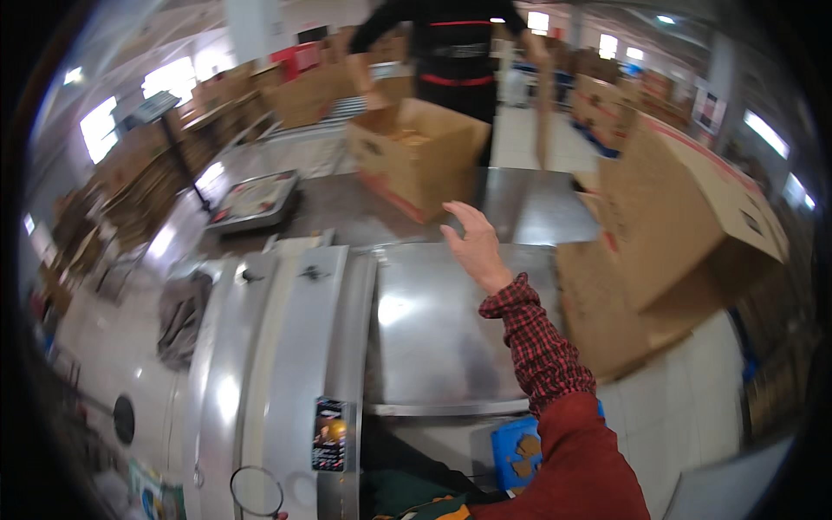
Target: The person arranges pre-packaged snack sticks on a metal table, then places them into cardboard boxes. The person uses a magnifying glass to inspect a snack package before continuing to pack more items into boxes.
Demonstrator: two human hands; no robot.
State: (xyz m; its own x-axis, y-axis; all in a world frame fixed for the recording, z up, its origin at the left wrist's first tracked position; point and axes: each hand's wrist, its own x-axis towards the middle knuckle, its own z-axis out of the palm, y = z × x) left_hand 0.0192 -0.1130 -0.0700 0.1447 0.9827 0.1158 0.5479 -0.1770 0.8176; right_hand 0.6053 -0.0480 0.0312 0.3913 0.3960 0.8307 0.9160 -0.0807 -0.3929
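My right hand (478, 247) reaches out over a steel-topped table (448, 338), palm down, thumb spread from the fingers, holding nothing. Just beyond the fingertips stands an open cardboard box (442, 166) on the far steel worktop (325, 205). Whether the fingers touch it I cannot tell. Some yellowish contents (411, 137) show inside, too blurred to name. Behind the box a person in dark clothes (455, 78) has one hand (377, 97) at its rim. My left hand is out of view.
A bench scale (257, 200) with a display on a post (156, 107) stands at left. A steel conveyor (299, 338) runs along my left, bearing a printed card (329, 434). Another large open cardboard box (676, 214) leans at right. A blue crate (513, 448) sits below the table.
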